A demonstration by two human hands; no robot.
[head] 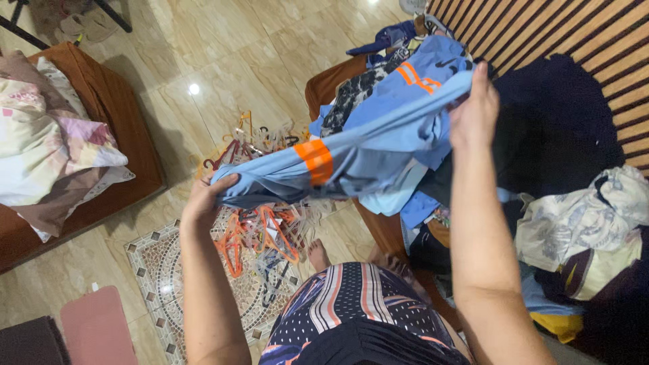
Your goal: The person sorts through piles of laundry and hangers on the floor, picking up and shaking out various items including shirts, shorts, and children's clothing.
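**Light blue garment held stretched between both hands**

The light blue garment (378, 145) with orange stripes is held in the air, stretched between both hands above the floor and the clothes pile (554, 203). The left hand (206, 196) is closed around its lower end. The right hand (476, 111) pinches its upper edge, fingers curled over the fabric. Below the garment, a heap of orange and clear hangers (263, 236) lies on a patterned mosaic mat (159, 270). A brown bench (118, 122) with folded bedding (47, 142) stands well apart, at the left.
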